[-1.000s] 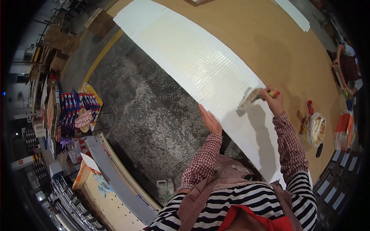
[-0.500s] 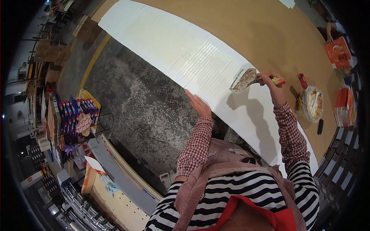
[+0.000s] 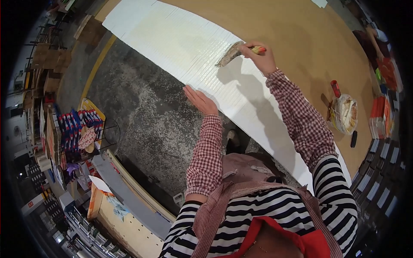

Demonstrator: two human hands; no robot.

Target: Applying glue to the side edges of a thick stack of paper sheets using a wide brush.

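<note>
A long white board [image 3: 172,32] lies along the near edge of the brown table, with a wet, glossy coating and fine ridges over its far part. My right hand [image 3: 259,56] grips the handle of a wide brush [image 3: 229,55], its bristles caked and touching the board's surface. Part of the red and yellow handle shows past my fingers. At the board's near-left edge rests my left hand [image 3: 201,100], its fingers stretched out and holding nothing. To the right stands a plastic-lined tub [image 3: 344,114] with cream-coloured contents.
The brown table top [image 3: 309,47] extends beyond the board. A red-handled tool [image 3: 335,88] and a black object [image 3: 354,139] lie by the tub. At far right a person's arm [image 3: 375,43] is near red packages. A grey bench [image 3: 124,193] stands at lower left.
My right hand has moved the brush forward and left along the board. My left hand has slid left and forward along the board's edge.
</note>
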